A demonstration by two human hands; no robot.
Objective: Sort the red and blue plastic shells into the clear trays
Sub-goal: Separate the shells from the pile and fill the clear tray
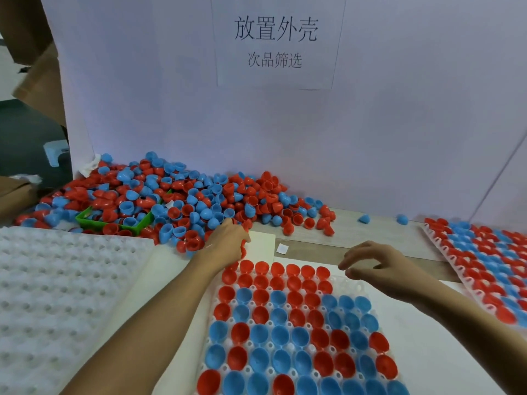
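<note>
The clear tray (352, 283) lies nearest, at 6 o'clock on the tabletop (370, 238), its cups filled with red and blue shells set hollow side up in mixed rows; a few cups at its far right corner stand empty. Above that corner the right hand (379, 265) hovers, fingers loosely bent and spread, holding nothing. At 11 o'clock from the tray the left hand (228, 240) reaches to the edge of the heap of shells (182, 201), its fingers curled over red shells (243, 249) held beneath the palm; how many it holds cannot be told. The heap spreads from 10 to 12 o'clock against a white backboard (399, 124), half burying a green basket (114, 222). Two blue shells (364, 218) lie apart from the heap at 1 o'clock. A second tray (433, 238), filled with red and blue shells, sits at 3 o'clock. A white dimpled foam sheet (57, 280) covers 8 o'clock. A paper sign (275, 41) with printed characters hangs on the backboard at 12 o'clock.
</note>
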